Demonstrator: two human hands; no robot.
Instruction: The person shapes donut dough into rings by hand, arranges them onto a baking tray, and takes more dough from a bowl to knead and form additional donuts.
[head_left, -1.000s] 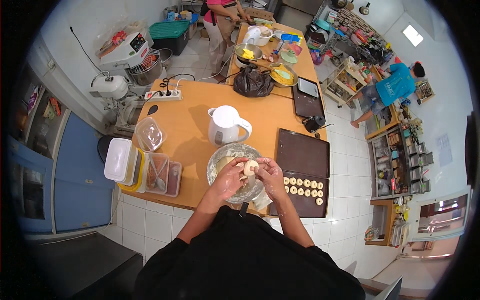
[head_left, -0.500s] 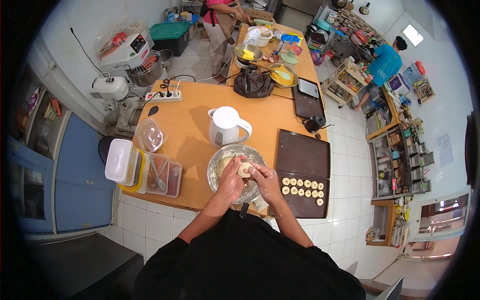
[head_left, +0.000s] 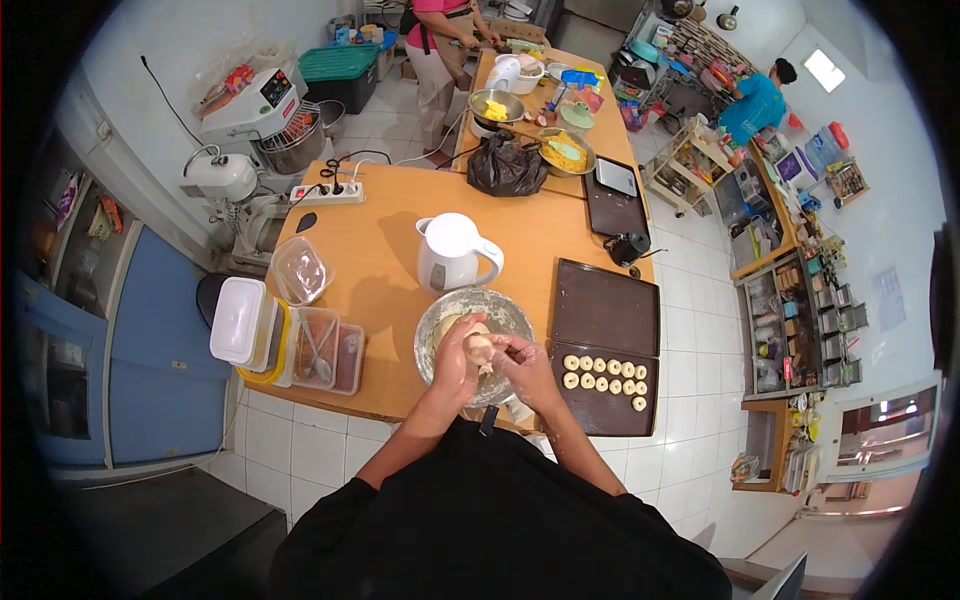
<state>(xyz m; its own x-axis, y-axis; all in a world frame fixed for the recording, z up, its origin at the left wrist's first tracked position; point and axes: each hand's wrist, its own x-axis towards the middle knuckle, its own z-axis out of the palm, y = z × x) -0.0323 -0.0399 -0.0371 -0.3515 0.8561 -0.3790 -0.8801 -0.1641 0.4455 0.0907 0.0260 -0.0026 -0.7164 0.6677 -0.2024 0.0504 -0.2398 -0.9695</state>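
Over a floury metal bowl [head_left: 513, 312] at the table's near edge, my left hand [head_left: 456, 362] is closed round a small lump of pale dough [head_left: 481, 346]. My right hand [head_left: 526, 370] meets it from the right, fingers pinched together at the dough's lower side. Whether the right fingers grip dough is partly hidden. A bigger mass of dough [head_left: 447, 326] lies in the bowl, mostly covered by my left hand. To the right, several small dough rings [head_left: 600, 382] sit in rows on a dark baking tray [head_left: 610, 418].
A white electric kettle [head_left: 450, 255] stands just beyond the bowl. Plastic containers [head_left: 240, 315] crowd the table's left edge. Another dark tray [head_left: 605, 305] adjoins the one with rings. Farther off are a black plastic bag [head_left: 507, 165], a power strip [head_left: 328, 192] and two people.
My left hand has turned and closed further over the dough, which shows less now. My right fingers have shifted slightly down. The person in blue has moved farther away.
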